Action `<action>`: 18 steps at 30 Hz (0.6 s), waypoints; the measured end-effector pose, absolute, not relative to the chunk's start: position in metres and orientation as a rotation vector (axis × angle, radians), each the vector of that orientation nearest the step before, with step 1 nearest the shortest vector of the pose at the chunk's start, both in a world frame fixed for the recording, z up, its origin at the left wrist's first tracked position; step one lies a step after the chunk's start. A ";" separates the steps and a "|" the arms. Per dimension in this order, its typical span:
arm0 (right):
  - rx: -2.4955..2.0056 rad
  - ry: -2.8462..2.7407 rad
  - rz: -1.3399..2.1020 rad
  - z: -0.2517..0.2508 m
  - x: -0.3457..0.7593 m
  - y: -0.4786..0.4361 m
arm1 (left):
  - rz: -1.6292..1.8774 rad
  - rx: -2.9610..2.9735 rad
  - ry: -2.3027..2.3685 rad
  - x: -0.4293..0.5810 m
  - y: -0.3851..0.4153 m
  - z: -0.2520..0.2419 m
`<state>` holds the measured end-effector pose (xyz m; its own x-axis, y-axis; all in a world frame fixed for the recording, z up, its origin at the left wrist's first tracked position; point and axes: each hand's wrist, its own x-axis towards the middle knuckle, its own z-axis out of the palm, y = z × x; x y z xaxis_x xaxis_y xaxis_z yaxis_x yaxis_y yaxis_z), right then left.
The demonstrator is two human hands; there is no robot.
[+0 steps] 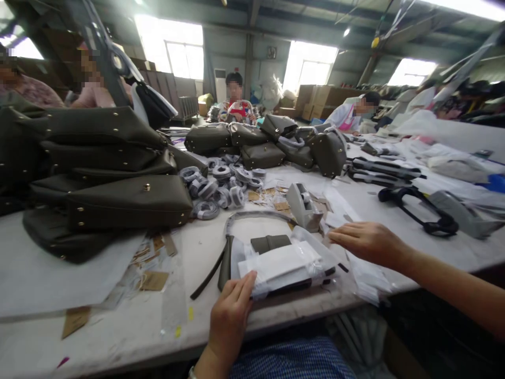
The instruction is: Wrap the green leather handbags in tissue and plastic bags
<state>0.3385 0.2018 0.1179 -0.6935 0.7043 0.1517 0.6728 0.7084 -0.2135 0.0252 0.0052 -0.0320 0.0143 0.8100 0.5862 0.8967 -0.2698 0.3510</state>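
My left hand (231, 313) rests at the table's front edge, fingers laid flat on the near corner of a white plastic-wrapped bundle (282, 266). A dark olive leather piece (270, 242) and a long olive strap (226, 252) lie under and beside that bundle. My right hand (365, 242) lies open to the right, fingers stretched toward the bundle's clear plastic wrap (315, 239). Neither hand grips anything.
A stack of olive handbags (114, 179) fills the left. More bags (260, 142) sit further back. Rolled grey straps (221, 184) and a tape dispenser (303, 205) lie mid-table. Black handles (418, 210) are at right. Cardboard tags (152, 281) litter the white table (118, 326). Other people work behind.
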 end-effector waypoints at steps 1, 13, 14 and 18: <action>-1.029 -2.780 0.296 0.120 0.324 0.197 | -1.088 -2.156 -1.839 0.026 0.005 -0.031; -0.064 -3.326 0.531 0.103 0.142 0.192 | -1.115 -2.123 -2.018 0.032 0.005 -0.028; -0.039 -3.366 0.495 0.100 0.133 0.195 | -1.118 -2.114 -2.014 0.032 0.005 -0.028; 0.005 -3.517 0.345 0.095 0.108 0.198 | -1.096 -2.089 -2.032 0.034 0.004 -0.027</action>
